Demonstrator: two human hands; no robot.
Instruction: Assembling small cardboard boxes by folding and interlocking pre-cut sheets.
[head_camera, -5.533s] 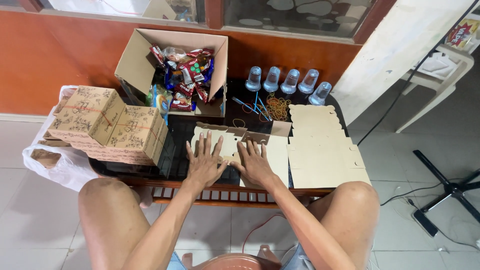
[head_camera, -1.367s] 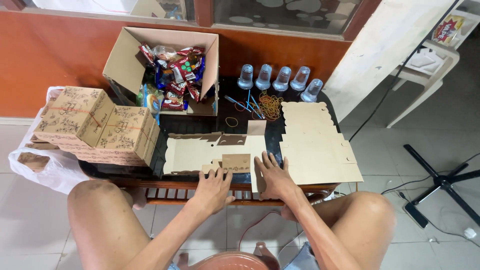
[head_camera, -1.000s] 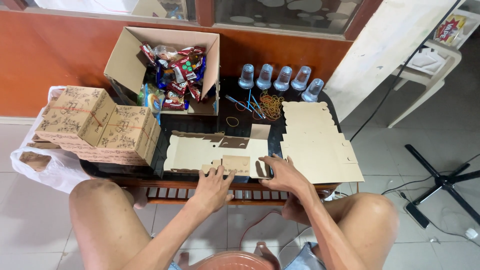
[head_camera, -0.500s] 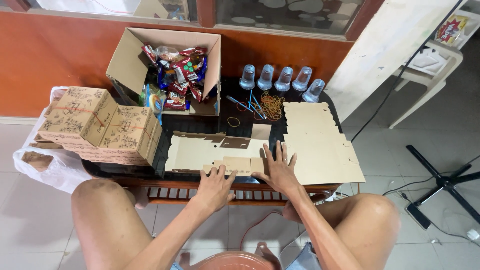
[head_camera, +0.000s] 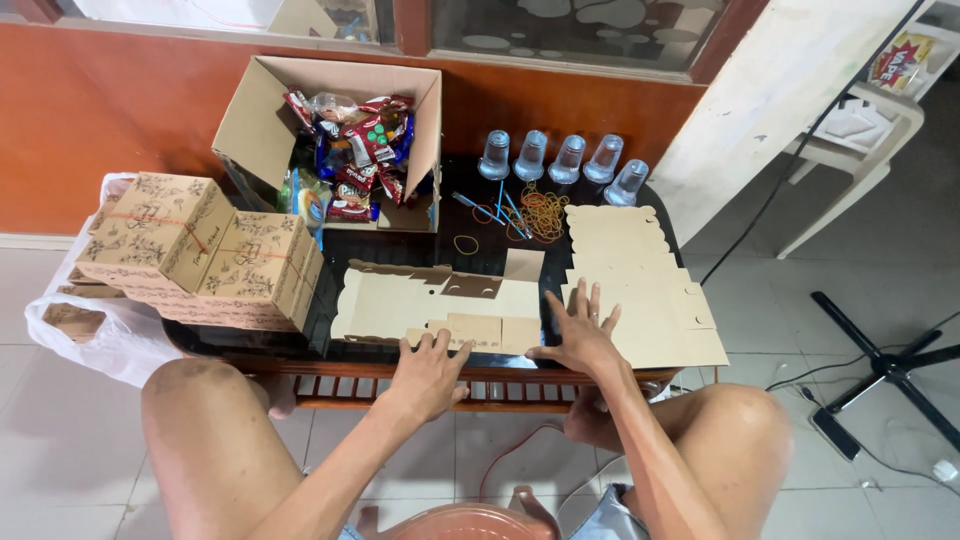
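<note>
A flat, unfolded tan cardboard box blank (head_camera: 440, 305) is laid on the dark glass-topped desk (head_camera: 480, 250), near its front edge. Its near flap is pressed by the left hand (head_camera: 432, 368), fingers (head_camera: 440, 342) bent, gripping nothing. The right hand (head_camera: 580, 335) is rested, fingers spread open, on a stack of flat cardboard blanks (head_camera: 640, 290) just beside it.

Snack carton (head_camera: 262, 125), perhaps five cups (head_camera: 566, 160)

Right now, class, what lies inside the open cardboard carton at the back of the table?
The open carton holds a heap of red and blue snack packets. Whatever lies beneath the top layer is covered.
</note>
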